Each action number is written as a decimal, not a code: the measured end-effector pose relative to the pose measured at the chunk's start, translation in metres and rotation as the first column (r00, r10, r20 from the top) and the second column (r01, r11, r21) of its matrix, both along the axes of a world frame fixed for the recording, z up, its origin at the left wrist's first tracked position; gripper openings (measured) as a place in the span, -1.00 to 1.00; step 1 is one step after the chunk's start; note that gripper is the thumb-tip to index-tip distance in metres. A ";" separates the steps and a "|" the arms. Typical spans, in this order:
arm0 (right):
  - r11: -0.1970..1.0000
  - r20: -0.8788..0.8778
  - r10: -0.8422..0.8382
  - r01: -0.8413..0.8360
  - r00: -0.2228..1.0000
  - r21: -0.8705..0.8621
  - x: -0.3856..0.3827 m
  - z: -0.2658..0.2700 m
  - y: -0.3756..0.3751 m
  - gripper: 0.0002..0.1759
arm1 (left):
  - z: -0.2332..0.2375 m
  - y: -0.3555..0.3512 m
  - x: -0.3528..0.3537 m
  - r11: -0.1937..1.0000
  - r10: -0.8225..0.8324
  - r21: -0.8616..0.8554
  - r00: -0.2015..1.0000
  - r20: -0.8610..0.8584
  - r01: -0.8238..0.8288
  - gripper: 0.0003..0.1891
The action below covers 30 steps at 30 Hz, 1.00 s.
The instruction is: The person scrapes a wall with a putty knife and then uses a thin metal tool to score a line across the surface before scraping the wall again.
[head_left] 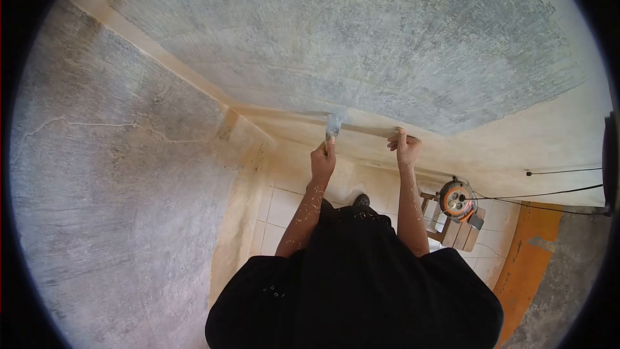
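Note:
My left hand (323, 160) is closed around the handle of a scraper (333, 126), its thumb lying along the tool. The flat blade meets the wall at the lower edge of the scraped grey patch (361, 45), where cream paint (284, 123) begins. To the right, my right hand (407, 150) is raised close to the same wall, with its fingers apart and partly bent and nothing in them. Pale flakes cling to both forearms.
A cable reel (456, 200) with an orange rim sits on a small wooden stool (464, 238) at my right. Black cables (555, 191) run from it to the right. Another scraped wall (116, 174) with a crack stands at left. White tiles (279, 210) cover the floor.

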State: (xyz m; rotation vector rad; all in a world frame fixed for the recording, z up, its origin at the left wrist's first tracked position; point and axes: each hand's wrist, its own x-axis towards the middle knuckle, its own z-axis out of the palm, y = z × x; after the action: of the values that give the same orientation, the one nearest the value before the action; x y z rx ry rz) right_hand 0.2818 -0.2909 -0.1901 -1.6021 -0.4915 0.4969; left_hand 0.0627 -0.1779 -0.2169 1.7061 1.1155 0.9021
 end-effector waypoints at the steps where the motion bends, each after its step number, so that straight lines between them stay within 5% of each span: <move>1: 1.000 0.005 0.001 -0.001 1.000 -0.003 0.000 0.002 0.004 -0.45 | 0.002 0.002 0.005 1.000 0.004 0.003 1.000 0.018 -0.004 -0.52; 30: 1.000 0.012 -0.004 0.004 1.000 -0.002 0.002 0.008 0.009 -0.46 | 0.010 -0.005 0.021 1.000 -0.005 0.025 0.998 0.057 0.004 -0.53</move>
State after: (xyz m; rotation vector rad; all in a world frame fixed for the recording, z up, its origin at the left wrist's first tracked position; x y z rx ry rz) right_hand 0.2836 -0.2818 -0.1822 -1.6088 -0.4971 0.4848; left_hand 0.0840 -0.1830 -0.2073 1.6923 1.0667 0.9593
